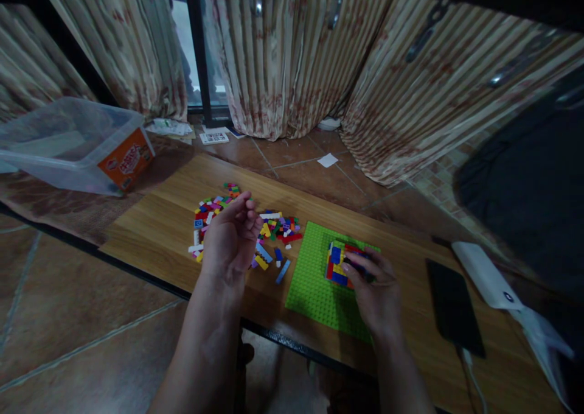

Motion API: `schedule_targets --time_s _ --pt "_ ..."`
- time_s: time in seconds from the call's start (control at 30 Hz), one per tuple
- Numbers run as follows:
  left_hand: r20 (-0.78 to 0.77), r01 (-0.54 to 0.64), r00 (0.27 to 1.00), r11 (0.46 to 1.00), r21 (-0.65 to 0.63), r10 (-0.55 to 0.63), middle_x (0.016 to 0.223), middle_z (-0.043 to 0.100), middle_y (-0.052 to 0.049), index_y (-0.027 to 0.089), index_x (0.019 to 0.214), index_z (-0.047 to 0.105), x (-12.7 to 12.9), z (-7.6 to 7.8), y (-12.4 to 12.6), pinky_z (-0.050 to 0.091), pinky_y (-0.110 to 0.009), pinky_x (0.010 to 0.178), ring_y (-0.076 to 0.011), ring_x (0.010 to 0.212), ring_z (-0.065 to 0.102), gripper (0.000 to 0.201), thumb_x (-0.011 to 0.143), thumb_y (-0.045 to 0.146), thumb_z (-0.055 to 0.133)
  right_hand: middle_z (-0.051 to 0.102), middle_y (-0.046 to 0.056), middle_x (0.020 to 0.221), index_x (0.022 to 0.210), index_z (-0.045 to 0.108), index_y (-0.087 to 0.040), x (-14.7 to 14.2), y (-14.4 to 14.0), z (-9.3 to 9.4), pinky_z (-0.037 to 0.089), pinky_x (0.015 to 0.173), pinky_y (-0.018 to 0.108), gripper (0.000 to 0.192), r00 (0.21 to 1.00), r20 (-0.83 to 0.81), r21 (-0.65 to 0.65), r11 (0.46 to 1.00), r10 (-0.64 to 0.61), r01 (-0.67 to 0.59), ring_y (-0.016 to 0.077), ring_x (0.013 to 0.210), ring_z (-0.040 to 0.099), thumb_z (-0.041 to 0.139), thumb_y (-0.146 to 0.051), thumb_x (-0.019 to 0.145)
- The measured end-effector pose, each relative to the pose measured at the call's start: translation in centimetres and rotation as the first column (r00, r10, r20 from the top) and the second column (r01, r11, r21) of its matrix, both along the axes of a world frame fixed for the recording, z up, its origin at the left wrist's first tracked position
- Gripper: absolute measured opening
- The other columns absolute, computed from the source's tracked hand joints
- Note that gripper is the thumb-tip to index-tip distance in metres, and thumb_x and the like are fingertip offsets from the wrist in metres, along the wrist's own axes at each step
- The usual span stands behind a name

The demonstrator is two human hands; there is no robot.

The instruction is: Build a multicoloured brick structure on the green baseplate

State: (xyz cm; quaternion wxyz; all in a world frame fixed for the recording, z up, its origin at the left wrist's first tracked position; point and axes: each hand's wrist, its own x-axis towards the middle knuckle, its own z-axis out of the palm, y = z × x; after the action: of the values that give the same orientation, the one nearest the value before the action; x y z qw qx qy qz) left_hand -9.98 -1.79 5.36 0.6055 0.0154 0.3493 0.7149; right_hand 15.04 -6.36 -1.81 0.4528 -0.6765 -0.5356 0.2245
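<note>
Right hand point(376, 286) is at the build point(336, 256), the small block of bricks in the upper middle of the plate point(305, 280), nearer its far edge. Thumb and fingers bend over its right side, touching; something dark shows between them, but I can't tell whether they grip a brick or just press. The studs probably hold the build in place, leaving it steady under one hand.

Left hand point(232, 234) hangs over the pile point(283, 226), palm turned up and inward, fingers loosely curled, not closed, no brick visible in them. The pile spreads left of the plate, likely for easy reach, with a few strays, including a slim blue strip point(283, 272), towards the table's near edge.

Now the surfaces! The table point(155, 219) is smooth, wood-grained, dark along its near edge. The plate is bright green plastic, square-cornered, studded all over. The build looks blocky and hard, with blue, yellow and red stepping across it. The loose bricks are glossy oblongs, long and short, in jumbled colours. Near the table's left end sits a clear, round-cornered tub point(73, 158); towards the right end lies a flat black phone point(455, 307), cable point(474, 371) trailing to the near edge.
</note>
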Motion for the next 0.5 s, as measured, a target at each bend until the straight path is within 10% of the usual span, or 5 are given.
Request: schedule_targets --time_s 0.5 --pt "-0.007 0.012 1.000 1.000 0.000 -0.012 0.059 0.061 0.002 0.010 0.086 0.063 -0.02 -0.05 0.00 0.050 -0.015 0.051 -0.0042 0.044 0.054 0.016 0.087 0.004 0.049 0.058 0.008 0.123 0.084 0.077 -0.025 0.42 0.13 0.14 0.039 0.103 0.050 0.024 0.998 0.056 0.006 1.000 0.005 -0.005 0.0278 0.116 0.054 0.075 -0.043 0.068"
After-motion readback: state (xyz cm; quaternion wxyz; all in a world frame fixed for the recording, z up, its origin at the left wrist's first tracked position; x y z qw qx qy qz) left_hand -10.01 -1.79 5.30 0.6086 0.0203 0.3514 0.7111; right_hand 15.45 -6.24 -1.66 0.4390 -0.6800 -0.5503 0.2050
